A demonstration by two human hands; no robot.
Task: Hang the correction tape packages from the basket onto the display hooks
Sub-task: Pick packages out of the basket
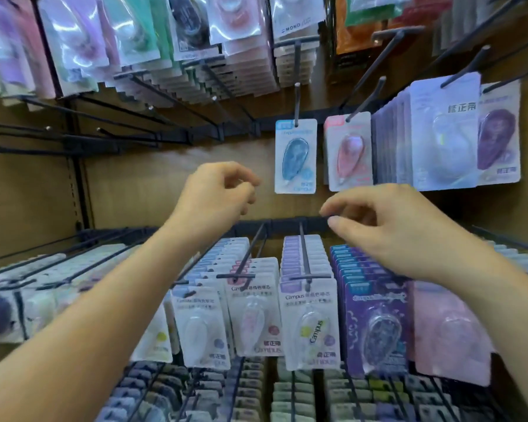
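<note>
A blue correction tape package [295, 156] hangs alone on a black display hook [297, 100] in the middle row. A pink package [348, 153] hangs on the hook to its right. My left hand [217, 196] is raised just left of the blue package, fingers curled, holding nothing. Below and between the two packages, my right hand [387, 229] hovers with thumb and fingers loosely curled and nothing in it. The basket is out of view.
Several bare hooks [128, 117] jut out at the middle left. Full rows of packages hang above [134, 35], at the right [442, 132] and below [311, 318]. The brown back panel [153, 184] lies behind my hands.
</note>
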